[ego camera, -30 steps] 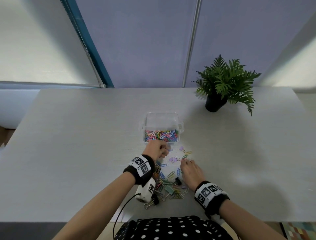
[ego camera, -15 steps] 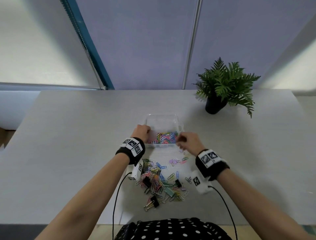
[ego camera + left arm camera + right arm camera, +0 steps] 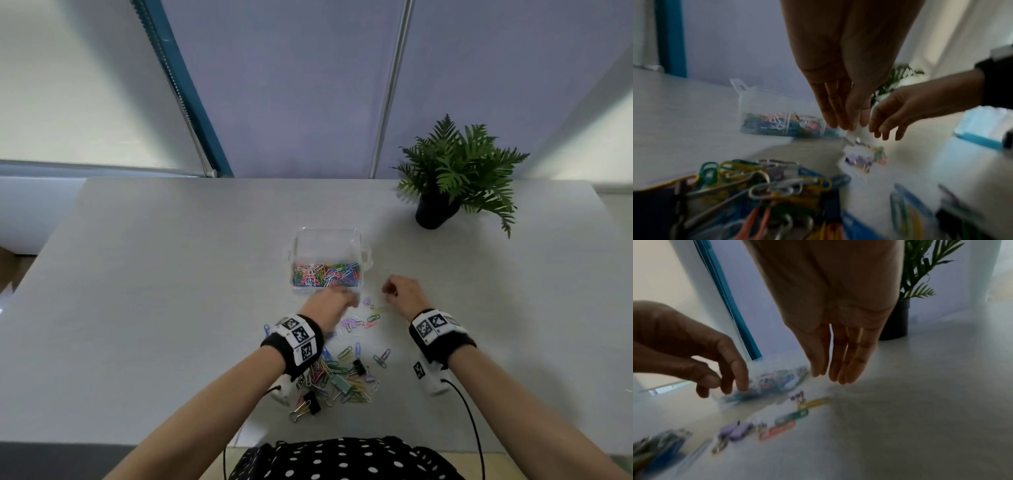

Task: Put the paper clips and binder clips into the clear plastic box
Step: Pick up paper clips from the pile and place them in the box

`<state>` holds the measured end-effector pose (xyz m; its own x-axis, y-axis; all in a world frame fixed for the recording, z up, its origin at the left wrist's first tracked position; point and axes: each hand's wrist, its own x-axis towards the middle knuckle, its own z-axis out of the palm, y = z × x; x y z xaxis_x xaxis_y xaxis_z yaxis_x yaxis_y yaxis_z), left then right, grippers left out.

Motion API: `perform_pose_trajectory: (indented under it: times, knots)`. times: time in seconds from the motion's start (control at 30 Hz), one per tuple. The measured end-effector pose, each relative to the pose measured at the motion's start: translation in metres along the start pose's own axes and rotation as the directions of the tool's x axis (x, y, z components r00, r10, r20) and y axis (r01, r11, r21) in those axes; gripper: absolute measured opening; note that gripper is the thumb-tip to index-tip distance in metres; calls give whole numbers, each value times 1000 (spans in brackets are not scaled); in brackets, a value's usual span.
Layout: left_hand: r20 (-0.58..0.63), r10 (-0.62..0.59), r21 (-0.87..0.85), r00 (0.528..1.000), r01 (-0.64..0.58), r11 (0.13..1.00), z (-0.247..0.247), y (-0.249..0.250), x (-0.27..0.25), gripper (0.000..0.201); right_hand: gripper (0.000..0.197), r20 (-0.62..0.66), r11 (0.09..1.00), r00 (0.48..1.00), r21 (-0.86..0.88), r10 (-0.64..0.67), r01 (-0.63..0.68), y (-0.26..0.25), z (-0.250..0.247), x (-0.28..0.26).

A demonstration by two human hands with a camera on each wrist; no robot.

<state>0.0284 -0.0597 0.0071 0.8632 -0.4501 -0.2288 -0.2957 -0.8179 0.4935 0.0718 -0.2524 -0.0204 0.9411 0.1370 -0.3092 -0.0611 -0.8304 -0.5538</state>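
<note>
The clear plastic box (image 3: 356, 236) stands mid-table with a layer of coloured paper clips (image 3: 325, 274) in it. My left hand (image 3: 346, 301) hovers just in front of its near wall, fingers hanging straight and empty in the left wrist view (image 3: 846, 125). To the right of the box's near corner is my right hand (image 3: 390, 291), which also holds nothing, fingers straight (image 3: 830, 374). Between the hands lie purple binder clips (image 3: 349, 322) and a few loose paper clips. Nearer me is a heap of paper clips and binder clips (image 3: 339, 377), partly under my left wrist.
A potted fern (image 3: 445, 181) stands at the back right of the grey table (image 3: 154, 308). A black binder clip (image 3: 310, 406) lies at the heap's near edge, close to the table's front edge. Cables run from both wristbands.
One second ago both hands were at the loose clips, then they rose to the box. Now they have drawn back towards me, in front of it.
</note>
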Motion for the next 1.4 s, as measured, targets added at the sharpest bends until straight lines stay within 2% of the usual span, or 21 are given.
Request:
perform_pose_trajectory:
  times: [0.07, 0.13, 0.23, 0.47, 0.6, 0.7, 0.73, 0.87, 0.93, 1.03, 1.1, 1.2, 1.3, 1.4]
  knots:
    - [55, 39, 106, 998, -45, 993, 17, 1, 0, 34, 19, 106, 997, 994, -73, 16, -8, 5, 8, -7]
    - [99, 65, 224, 993, -86, 971, 26, 0, 1, 39, 33, 145, 994, 989, -106, 19, -3, 4, 15, -12]
    - [102, 32, 247, 994, -57, 967, 27, -4, -5, 27, 44, 132, 988, 991, -157, 14, 7, -2, 23, -19]
    - [65, 3, 159, 998, -13, 987, 17, -11, -15, 19, 27, 173, 992, 984, -109, -49, 68, 3, 28, -27]
    - [46, -21, 93, 999, 17, 995, 14, -2, 2, 17, 19, 174, 963, 980, -232, -94, 134, 5, 30, -32]
    - [93, -29, 140, 995, 16, 990, 22, 3, 15, 29, 3, 169, 924, 976, -333, -137, 188, 3, 32, -39]
    - [94, -31, 170, 995, 15, 985, 26, 5, 17, 30, 4, 166, 921, 975, -336, -147, 196, 3, 31, -42]
    - [99, -20, 232, 995, -3, 973, 28, 11, 19, 15, 4, 160, 949, 977, -259, -138, 177, 9, 25, -50]
    - [123, 12, 247, 992, -43, 968, 27, 10, 18, 16, 11, 170, 971, 978, -182, -121, 152, 14, 21, -53]
    - [168, 122, 153, 978, -148, 977, 25, 11, 11, 8, 20, 202, 984, 970, -88, -132, 152, 21, 14, -63]
    - [237, 210, 86, 949, -236, 968, 27, 15, 6, 15, 13, 259, 967, 952, -149, -162, 205, 25, 13, -73]
    - [329, 269, 109, 905, -319, 941, 32, 14, 3, 12, 26, 348, 936, 926, -256, -145, 243, 26, 18, -87]
    - [343, 319, 151, 883, -387, 909, 38, 15, 5, 22, 31, 315, 950, 944, -252, -99, 184, 19, 27, -95]
    - [348, 336, 219, 875, -424, 879, 40, 17, 7, 20, 30, 265, 967, 959, -200, -103, 159, 14, 38, -102]
